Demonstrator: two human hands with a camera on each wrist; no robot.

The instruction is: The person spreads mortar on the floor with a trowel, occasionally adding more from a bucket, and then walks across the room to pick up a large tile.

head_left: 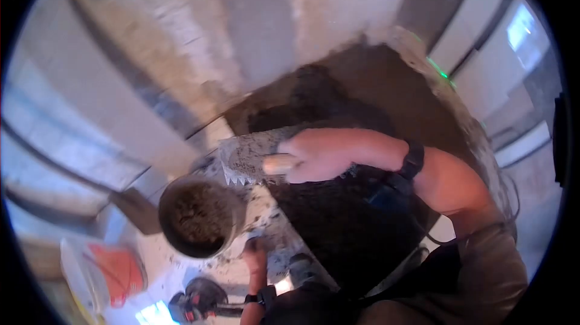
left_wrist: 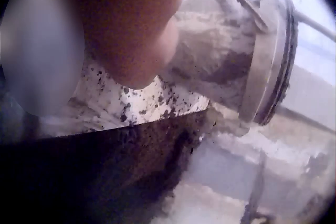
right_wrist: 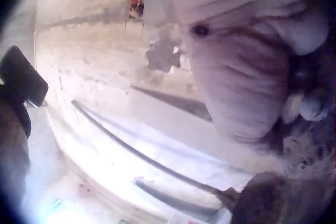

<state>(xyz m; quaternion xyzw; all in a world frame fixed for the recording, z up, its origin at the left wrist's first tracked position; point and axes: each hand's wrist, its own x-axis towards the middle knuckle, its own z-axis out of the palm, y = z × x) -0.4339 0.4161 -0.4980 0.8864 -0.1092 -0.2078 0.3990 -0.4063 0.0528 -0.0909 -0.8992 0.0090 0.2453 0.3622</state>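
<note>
In the head view, the right hand (head_left: 320, 156) grips the wooden handle (head_left: 279, 164) of a notched trowel (head_left: 241, 153) smeared with grey mortar. The trowel is above the floor edge, by a bucket (head_left: 237, 201) of crumbly mortar (head_left: 199, 216). Dark mortar (head_left: 338, 222) covers a wide patch beneath the right arm. The left hand (head_left: 255, 257) is low beside the bucket; its fingers are too unclear to read. The left wrist view has part of that hand (left_wrist: 131, 50) near the bucket's side (left_wrist: 210, 45). The right wrist view shows the back of the right hand (right_wrist: 241, 77).
A shovel (head_left: 136, 210) lies left of the bucket. Nearer the body are a clear tub (head_left: 84, 270) with something orange inside and a dark power tool (head_left: 202, 298). Walls (head_left: 254, 23) stand beyond the mortar, and a green light line (head_left: 437, 67) falls at the right.
</note>
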